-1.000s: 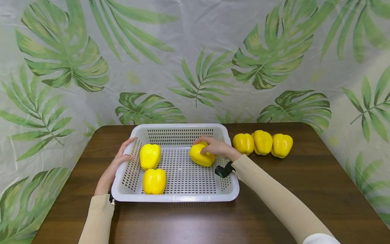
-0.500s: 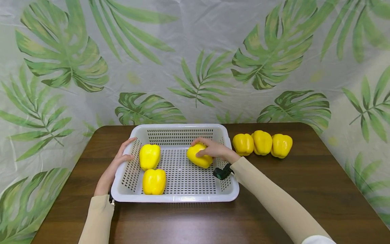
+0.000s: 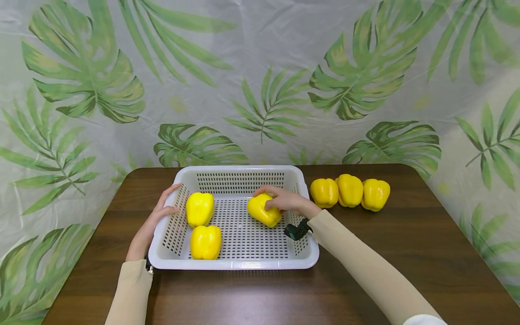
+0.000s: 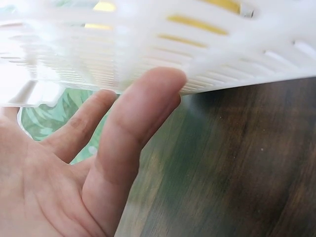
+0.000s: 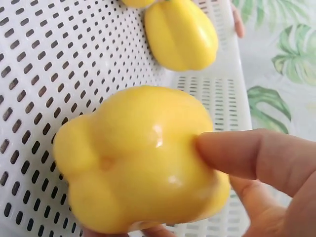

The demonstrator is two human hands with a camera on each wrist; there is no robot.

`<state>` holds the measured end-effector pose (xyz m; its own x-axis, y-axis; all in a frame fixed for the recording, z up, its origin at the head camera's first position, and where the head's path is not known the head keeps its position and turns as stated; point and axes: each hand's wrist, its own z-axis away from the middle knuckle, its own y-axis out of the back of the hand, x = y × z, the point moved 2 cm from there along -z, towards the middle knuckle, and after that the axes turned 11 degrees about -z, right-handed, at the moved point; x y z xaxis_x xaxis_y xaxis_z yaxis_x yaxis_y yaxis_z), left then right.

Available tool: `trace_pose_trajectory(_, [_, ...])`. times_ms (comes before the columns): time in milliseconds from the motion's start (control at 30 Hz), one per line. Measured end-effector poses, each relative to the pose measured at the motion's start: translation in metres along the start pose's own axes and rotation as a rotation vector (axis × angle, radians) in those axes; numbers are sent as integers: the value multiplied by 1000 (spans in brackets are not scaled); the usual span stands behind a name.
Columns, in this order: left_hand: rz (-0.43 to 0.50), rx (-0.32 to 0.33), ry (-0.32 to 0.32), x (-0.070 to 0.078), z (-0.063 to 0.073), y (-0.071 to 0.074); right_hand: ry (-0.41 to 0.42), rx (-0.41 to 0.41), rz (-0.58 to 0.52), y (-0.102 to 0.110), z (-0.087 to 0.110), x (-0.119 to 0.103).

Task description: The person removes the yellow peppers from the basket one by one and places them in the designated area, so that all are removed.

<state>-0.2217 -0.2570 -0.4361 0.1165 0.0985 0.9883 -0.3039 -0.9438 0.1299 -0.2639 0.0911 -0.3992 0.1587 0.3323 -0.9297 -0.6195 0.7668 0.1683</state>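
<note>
A white slotted plastic basket (image 3: pixel 243 262) stands on the table. Its left rim is in the grip of my left hand (image 3: pixel 152 219), thumb and forefinger over the edge; the left wrist view shows other fingers (image 4: pixel 143 108) against the outer wall. Inside the basket, toward the right, my right hand (image 3: pixel 286 200) holds a yellow bell pepper (image 3: pixel 261 211). In the right wrist view the thumb (image 5: pixel 232 150) presses on that pepper's side, with fingertips partly hidden beneath it. Two more yellow bell peppers, one farther back (image 3: pixel 200 209) and one nearer (image 3: pixel 206 242), sit along the basket's left side.
Three yellow bell peppers stand in a row on the table right of the basket: left (image 3: pixel 324 192), middle (image 3: pixel 350 190) and right (image 3: pixel 375 194). Behind the brown wooden table (image 3: pixel 365 253) hangs a leaf-patterned cloth (image 3: pixel 280 45). The basket's raised walls surround the right hand's work.
My right hand has shifted the held bell pepper slightly left within the basket and turned it a little. The left hand stays on the rim; the other peppers have not moved.
</note>
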Motion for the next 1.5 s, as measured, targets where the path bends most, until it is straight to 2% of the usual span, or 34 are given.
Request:
trace_pose_trajectory(400, [-1,10,-14,0,-2,0,38,31,-108,3,4,-5])
trace_pose_trajectory(567, [-5,1,-15,0,-3,0,75,41,-103,5,7,-6])
trace_pose_trajectory(800, [-28,-10,24,2,2,-1,100,59,-107,9,14,-11])
trace_pose_trajectory(1133, [2,9,-18,-1,-1,0,126,73,-140,18,23,-15])
trace_pose_trajectory(1333, [-4,15,5,-1,-1,1,147,55,-186,23,32,-21])
trace_pose_trajectory(1500, [-10,12,10,-1,-1,1,168,51,-170,27,41,-25])
